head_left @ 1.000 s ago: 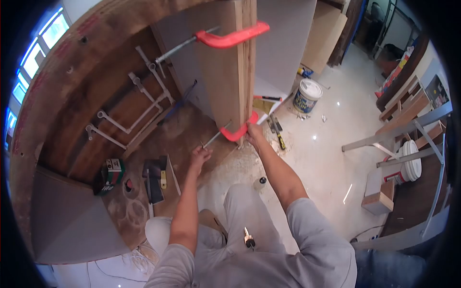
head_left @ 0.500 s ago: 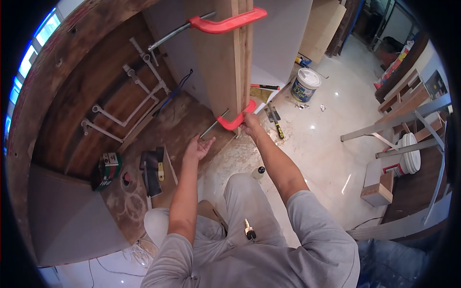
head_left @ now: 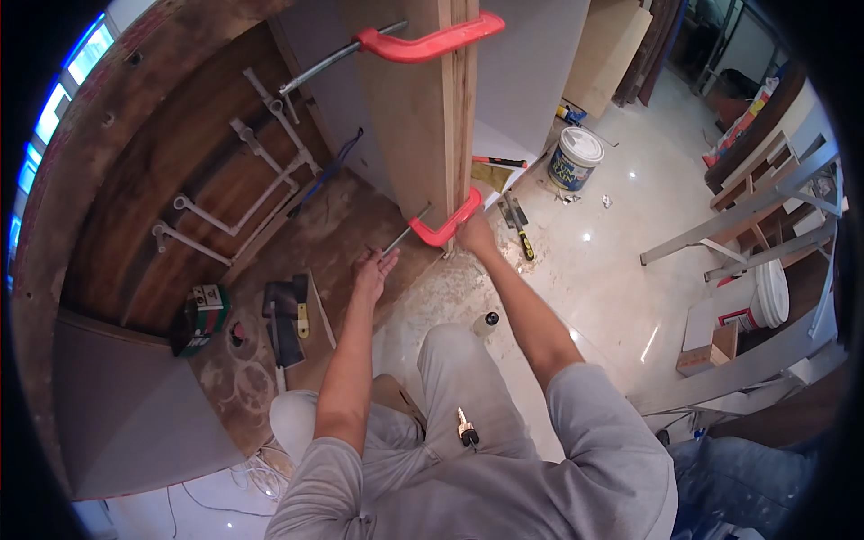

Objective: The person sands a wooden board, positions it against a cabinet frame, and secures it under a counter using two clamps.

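Two red clamps grip a pale upright wooden post (head_left: 414,117). The upper clamp (head_left: 432,41) spans the post near the top of the view. Lower down, the second clamp (head_left: 445,225) has its metal screw pointing down to the left. My left hand (head_left: 374,270) is closed round the end of that screw. My right hand (head_left: 474,236) is at the right side of the lower clamp's red frame, its fingers partly hidden behind the frame.
A paint bucket (head_left: 576,159) and a yellow-handled trowel (head_left: 522,236) are on the floor at the right. A small bottle (head_left: 485,324) stands by my knee. A metal ladder (head_left: 738,220) is farther right. Dark tools (head_left: 286,324) and a green box (head_left: 205,315) lie left.
The fingers of my left hand have closed on the screw end and the hand has moved slightly up. My right hand has shifted slightly on the clamp frame. The ladder looks shifted at the right.
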Demonstrator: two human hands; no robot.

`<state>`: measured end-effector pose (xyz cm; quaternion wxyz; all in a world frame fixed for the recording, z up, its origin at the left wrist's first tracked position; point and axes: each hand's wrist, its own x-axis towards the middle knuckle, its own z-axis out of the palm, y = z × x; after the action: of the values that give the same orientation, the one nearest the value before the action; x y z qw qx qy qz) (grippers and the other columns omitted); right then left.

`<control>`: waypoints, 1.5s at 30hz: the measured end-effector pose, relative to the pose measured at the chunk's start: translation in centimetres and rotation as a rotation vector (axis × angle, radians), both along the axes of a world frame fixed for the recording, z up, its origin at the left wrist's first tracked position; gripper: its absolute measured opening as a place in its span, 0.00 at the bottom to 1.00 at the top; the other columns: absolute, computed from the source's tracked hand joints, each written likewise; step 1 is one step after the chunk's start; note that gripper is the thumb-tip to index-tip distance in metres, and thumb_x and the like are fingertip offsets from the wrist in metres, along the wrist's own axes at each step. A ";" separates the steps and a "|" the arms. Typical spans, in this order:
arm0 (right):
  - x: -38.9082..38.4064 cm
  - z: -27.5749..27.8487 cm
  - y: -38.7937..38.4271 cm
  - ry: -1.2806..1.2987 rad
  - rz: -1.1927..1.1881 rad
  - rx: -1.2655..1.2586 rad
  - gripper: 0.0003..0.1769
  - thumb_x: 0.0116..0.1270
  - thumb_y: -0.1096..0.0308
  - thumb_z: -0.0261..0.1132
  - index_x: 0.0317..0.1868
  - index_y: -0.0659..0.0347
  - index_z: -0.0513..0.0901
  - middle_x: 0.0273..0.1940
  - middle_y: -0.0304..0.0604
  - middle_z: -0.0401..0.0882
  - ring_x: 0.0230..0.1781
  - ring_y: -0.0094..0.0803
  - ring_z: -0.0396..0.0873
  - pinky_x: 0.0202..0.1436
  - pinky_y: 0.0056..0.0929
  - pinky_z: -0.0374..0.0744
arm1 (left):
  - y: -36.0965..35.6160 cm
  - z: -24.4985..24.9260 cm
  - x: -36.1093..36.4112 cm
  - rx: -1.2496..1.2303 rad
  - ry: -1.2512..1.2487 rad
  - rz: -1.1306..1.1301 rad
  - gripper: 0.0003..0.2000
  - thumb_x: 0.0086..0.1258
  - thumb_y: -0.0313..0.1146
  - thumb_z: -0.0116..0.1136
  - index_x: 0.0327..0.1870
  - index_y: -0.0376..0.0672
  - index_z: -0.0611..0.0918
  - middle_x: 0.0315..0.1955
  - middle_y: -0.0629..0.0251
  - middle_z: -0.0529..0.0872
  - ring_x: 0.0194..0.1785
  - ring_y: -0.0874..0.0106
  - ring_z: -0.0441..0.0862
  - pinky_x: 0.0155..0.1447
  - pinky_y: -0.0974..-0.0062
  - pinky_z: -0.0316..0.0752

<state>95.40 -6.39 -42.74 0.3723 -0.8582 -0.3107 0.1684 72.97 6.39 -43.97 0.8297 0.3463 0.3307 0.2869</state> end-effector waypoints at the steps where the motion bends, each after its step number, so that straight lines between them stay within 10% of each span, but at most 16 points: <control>1: -2.6 0.4 -0.8 -0.219 -0.041 0.033 0.27 0.63 0.68 0.57 0.62 0.65 0.66 0.38 0.57 0.80 0.34 0.48 0.81 0.39 0.41 0.79 | 0.0 0.2 0.1 -0.004 0.010 0.005 0.04 0.74 0.26 0.45 0.41 0.36 0.72 0.42 0.52 0.81 0.50 0.59 0.82 0.56 0.64 0.79; 8: -7.1 4.3 1.5 -0.723 0.214 -0.169 0.23 0.63 0.70 0.52 0.59 0.67 0.69 0.36 0.54 0.83 0.37 0.47 0.84 0.38 0.46 0.79 | 0.8 -0.8 0.3 -0.079 -0.020 0.018 0.04 0.74 0.26 0.45 0.42 0.36 0.71 0.43 0.51 0.80 0.49 0.57 0.82 0.55 0.63 0.80; 14: -4.9 5.2 2.5 -0.502 0.321 -0.303 0.35 0.59 0.69 0.56 0.68 0.69 0.58 0.41 0.56 0.83 0.39 0.52 0.83 0.40 0.49 0.80 | 1.8 -3.1 0.4 -0.256 -0.060 0.009 0.05 0.72 0.27 0.46 0.43 0.37 0.72 0.44 0.53 0.80 0.49 0.58 0.82 0.53 0.62 0.81; 17: -5.9 5.2 2.7 -0.529 0.292 -0.120 0.37 0.59 0.69 0.58 0.69 0.67 0.56 0.36 0.57 0.83 0.35 0.53 0.83 0.37 0.48 0.80 | 2.3 -4.1 0.3 -0.031 0.348 0.066 0.08 0.71 0.29 0.50 0.47 0.38 0.71 0.39 0.58 0.81 0.42 0.64 0.82 0.50 0.67 0.81; 20: -10.6 18.7 0.4 -0.501 0.338 0.024 0.38 0.62 0.68 0.57 0.71 0.66 0.53 0.27 0.59 0.81 0.29 0.56 0.81 0.35 0.51 0.79 | 3.6 -3.4 0.4 0.384 0.562 0.196 0.19 0.67 0.32 0.55 0.58 0.37 0.71 0.49 0.57 0.80 0.44 0.68 0.81 0.45 0.71 0.79; 26: -9.6 33.2 -0.7 -0.617 0.176 0.667 0.35 0.62 0.68 0.58 0.69 0.62 0.57 0.21 0.58 0.77 0.25 0.58 0.77 0.32 0.52 0.75 | 3.0 9.9 -2.0 0.440 0.559 -0.012 0.28 0.66 0.34 0.59 0.66 0.37 0.67 0.46 0.59 0.81 0.40 0.73 0.80 0.42 0.70 0.76; 31: -6.1 35.9 0.5 -0.743 0.159 0.457 0.32 0.60 0.70 0.58 0.66 0.60 0.61 0.24 0.59 0.77 0.27 0.56 0.78 0.33 0.48 0.75 | 3.2 14.8 -5.7 0.659 0.558 -0.340 0.27 0.66 0.37 0.59 0.64 0.35 0.69 0.40 0.62 0.83 0.38 0.73 0.79 0.42 0.72 0.74; 35: -8.5 31.2 -2.4 -0.785 0.323 0.790 0.31 0.60 0.72 0.56 0.66 0.61 0.62 0.28 0.59 0.80 0.30 0.56 0.80 0.36 0.49 0.78 | 3.1 15.7 -7.3 0.859 0.645 -0.514 0.26 0.67 0.39 0.58 0.62 0.33 0.71 0.37 0.64 0.83 0.37 0.74 0.78 0.42 0.74 0.74; 39: -8.2 13.8 -1.7 -0.638 0.407 -0.206 0.33 0.62 0.72 0.52 0.69 0.63 0.59 0.33 0.60 0.82 0.30 0.51 0.82 0.35 0.43 0.80 | 1.5 19.7 -7.8 0.994 0.713 -0.456 0.23 0.68 0.39 0.56 0.59 0.32 0.74 0.36 0.61 0.83 0.43 0.74 0.80 0.48 0.75 0.74; 45: -5.1 4.8 1.2 -0.727 0.405 -0.435 0.36 0.61 0.68 0.55 0.71 0.63 0.56 0.39 0.57 0.83 0.39 0.48 0.84 0.40 0.41 0.82 | 1.2 20.0 -8.4 1.204 0.910 -0.424 0.23 0.67 0.40 0.56 0.57 0.31 0.74 0.42 0.48 0.84 0.47 0.61 0.81 0.53 0.70 0.73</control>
<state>90.34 -5.19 -37.97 0.0105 -0.8418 -0.5396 -0.0127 64.58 7.57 -24.01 0.3191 0.8759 0.3525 0.0821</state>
